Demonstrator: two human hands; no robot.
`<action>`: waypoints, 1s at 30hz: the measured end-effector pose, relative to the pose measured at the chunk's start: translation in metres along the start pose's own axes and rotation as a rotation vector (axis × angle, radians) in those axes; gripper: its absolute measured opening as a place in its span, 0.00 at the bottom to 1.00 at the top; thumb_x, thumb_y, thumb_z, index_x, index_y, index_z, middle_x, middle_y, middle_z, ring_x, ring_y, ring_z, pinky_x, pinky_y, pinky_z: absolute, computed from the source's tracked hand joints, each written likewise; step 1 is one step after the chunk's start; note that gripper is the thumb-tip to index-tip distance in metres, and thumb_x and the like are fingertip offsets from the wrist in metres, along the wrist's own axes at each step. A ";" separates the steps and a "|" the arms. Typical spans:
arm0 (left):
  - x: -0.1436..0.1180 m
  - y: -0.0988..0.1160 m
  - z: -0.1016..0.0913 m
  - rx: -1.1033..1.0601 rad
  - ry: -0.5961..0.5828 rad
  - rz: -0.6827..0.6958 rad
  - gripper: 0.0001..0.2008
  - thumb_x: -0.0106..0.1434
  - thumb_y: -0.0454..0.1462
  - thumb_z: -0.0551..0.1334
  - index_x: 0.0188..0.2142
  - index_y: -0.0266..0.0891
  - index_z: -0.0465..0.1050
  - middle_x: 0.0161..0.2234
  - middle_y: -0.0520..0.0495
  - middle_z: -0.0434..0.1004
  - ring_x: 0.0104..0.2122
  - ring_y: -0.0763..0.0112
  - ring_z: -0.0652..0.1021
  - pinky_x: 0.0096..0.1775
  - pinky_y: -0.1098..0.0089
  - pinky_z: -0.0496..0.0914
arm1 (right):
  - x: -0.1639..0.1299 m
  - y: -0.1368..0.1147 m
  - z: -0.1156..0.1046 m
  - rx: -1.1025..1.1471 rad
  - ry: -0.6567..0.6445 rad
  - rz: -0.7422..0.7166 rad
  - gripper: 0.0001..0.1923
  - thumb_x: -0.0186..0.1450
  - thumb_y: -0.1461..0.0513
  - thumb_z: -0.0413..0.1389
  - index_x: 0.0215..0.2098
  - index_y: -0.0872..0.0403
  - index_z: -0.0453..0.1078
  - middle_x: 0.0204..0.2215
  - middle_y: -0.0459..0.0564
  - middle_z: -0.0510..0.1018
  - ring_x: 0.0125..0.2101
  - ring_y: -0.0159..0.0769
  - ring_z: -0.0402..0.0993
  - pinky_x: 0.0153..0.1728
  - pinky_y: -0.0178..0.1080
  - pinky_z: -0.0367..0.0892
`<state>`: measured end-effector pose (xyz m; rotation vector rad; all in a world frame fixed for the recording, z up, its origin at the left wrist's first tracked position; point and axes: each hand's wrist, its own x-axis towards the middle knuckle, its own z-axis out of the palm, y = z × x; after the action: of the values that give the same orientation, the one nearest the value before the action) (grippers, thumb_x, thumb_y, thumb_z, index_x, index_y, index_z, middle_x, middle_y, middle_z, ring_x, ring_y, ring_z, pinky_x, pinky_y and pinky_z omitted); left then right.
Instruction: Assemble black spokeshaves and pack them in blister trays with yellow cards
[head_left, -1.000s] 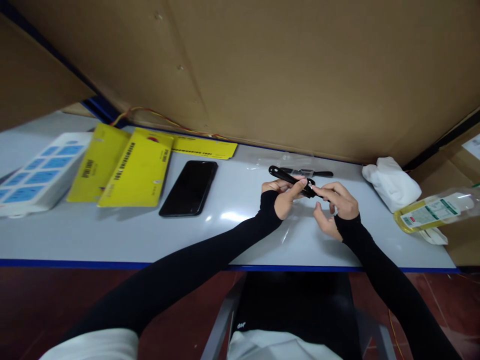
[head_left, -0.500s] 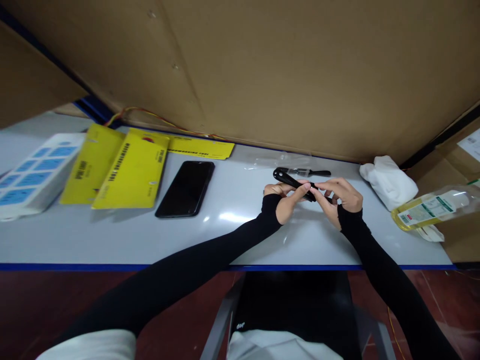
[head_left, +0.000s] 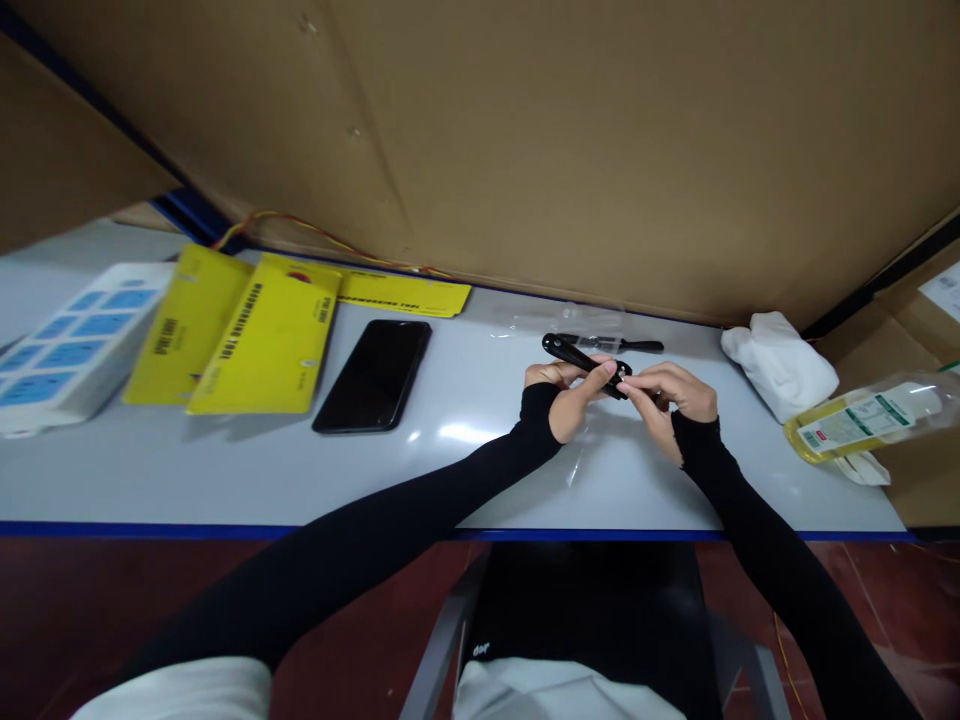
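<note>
since a moment ago the right hand (head_left: 670, 400) has slid a bit lower, and its fingertips now pinch the near end of the black tool (head_left: 583, 357). the left hand (head_left: 571, 392) is closed around the tool's middle, holding it just above the table (head_left: 225, 470). right of the hands lies a clear bottle (head_left: 862, 420) (yellow liquid inside). a black phone (head_left: 374, 375) lies to the left.

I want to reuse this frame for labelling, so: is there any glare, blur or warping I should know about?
Head view: glare spots on the table beside the phone; edges bow from wide-angle distortion; the white-and-blue box at far left looks smeared; the hands and black tool are fairly sharp.
</note>
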<state>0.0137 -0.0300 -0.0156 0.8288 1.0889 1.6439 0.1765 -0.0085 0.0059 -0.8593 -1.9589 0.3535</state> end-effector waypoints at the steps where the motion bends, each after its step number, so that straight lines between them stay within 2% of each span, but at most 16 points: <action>1: 0.000 0.000 -0.001 0.017 0.002 -0.009 0.19 0.50 0.48 0.79 0.31 0.34 0.86 0.31 0.41 0.86 0.32 0.60 0.85 0.38 0.63 0.82 | 0.001 0.002 0.000 0.039 -0.021 0.021 0.06 0.67 0.60 0.65 0.32 0.52 0.81 0.28 0.47 0.80 0.23 0.28 0.71 0.20 0.33 0.62; 4: 0.000 0.000 -0.002 0.038 -0.013 -0.053 0.18 0.48 0.46 0.80 0.32 0.35 0.86 0.31 0.41 0.86 0.32 0.57 0.85 0.36 0.63 0.82 | 0.004 0.007 0.000 0.102 -0.050 0.063 0.09 0.65 0.56 0.67 0.29 0.51 0.81 0.27 0.47 0.81 0.24 0.29 0.72 0.22 0.33 0.64; 6: 0.001 0.001 -0.002 0.046 -0.035 -0.059 0.17 0.47 0.45 0.80 0.32 0.36 0.86 0.32 0.40 0.87 0.32 0.56 0.86 0.36 0.62 0.82 | 0.005 0.008 -0.001 0.103 -0.003 0.090 0.11 0.63 0.53 0.69 0.28 0.51 0.80 0.27 0.46 0.80 0.23 0.29 0.71 0.23 0.34 0.64; 10: 0.000 0.003 -0.003 0.098 -0.080 -0.003 0.16 0.52 0.48 0.77 0.33 0.38 0.87 0.34 0.41 0.87 0.31 0.57 0.86 0.34 0.63 0.82 | 0.006 0.008 -0.002 0.106 0.084 0.148 0.15 0.59 0.51 0.71 0.35 0.51 0.80 0.30 0.45 0.78 0.21 0.26 0.70 0.22 0.33 0.64; 12: 0.000 0.003 -0.003 0.144 -0.096 0.002 0.17 0.54 0.49 0.76 0.34 0.37 0.87 0.34 0.40 0.87 0.29 0.58 0.86 0.33 0.64 0.82 | 0.005 0.007 -0.001 0.111 0.089 0.113 0.13 0.60 0.52 0.71 0.35 0.51 0.80 0.31 0.46 0.79 0.22 0.27 0.71 0.21 0.33 0.64; 14: 0.000 0.004 -0.003 0.166 -0.098 0.002 0.18 0.54 0.50 0.76 0.34 0.37 0.87 0.34 0.40 0.87 0.28 0.59 0.85 0.33 0.64 0.82 | 0.004 0.006 0.000 0.086 0.115 0.049 0.11 0.62 0.53 0.70 0.31 0.51 0.80 0.30 0.46 0.78 0.23 0.28 0.72 0.22 0.34 0.64; 19: -0.002 0.006 -0.002 0.104 -0.077 0.035 0.18 0.55 0.50 0.76 0.32 0.36 0.87 0.34 0.40 0.87 0.29 0.60 0.85 0.34 0.64 0.82 | 0.002 0.002 0.008 -0.025 0.190 -0.052 0.10 0.66 0.56 0.67 0.30 0.52 0.78 0.28 0.46 0.78 0.24 0.29 0.70 0.24 0.35 0.65; 26: -0.005 0.005 0.003 -0.010 -0.025 0.016 0.19 0.52 0.51 0.77 0.28 0.36 0.85 0.30 0.42 0.85 0.31 0.59 0.85 0.38 0.61 0.83 | -0.002 0.001 0.019 -0.069 0.208 -0.066 0.12 0.69 0.59 0.64 0.28 0.52 0.73 0.26 0.44 0.75 0.22 0.28 0.67 0.24 0.34 0.64; 30: -0.002 0.007 0.003 -0.006 -0.051 -0.030 0.20 0.51 0.50 0.78 0.29 0.34 0.85 0.28 0.43 0.85 0.29 0.62 0.84 0.38 0.62 0.82 | 0.001 0.003 0.013 -0.102 0.186 -0.087 0.12 0.68 0.57 0.64 0.29 0.52 0.71 0.26 0.45 0.74 0.24 0.30 0.67 0.27 0.35 0.67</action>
<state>0.0145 -0.0320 -0.0080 0.8420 1.0560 1.5924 0.1669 -0.0043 -0.0019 -0.8377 -1.8460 0.1185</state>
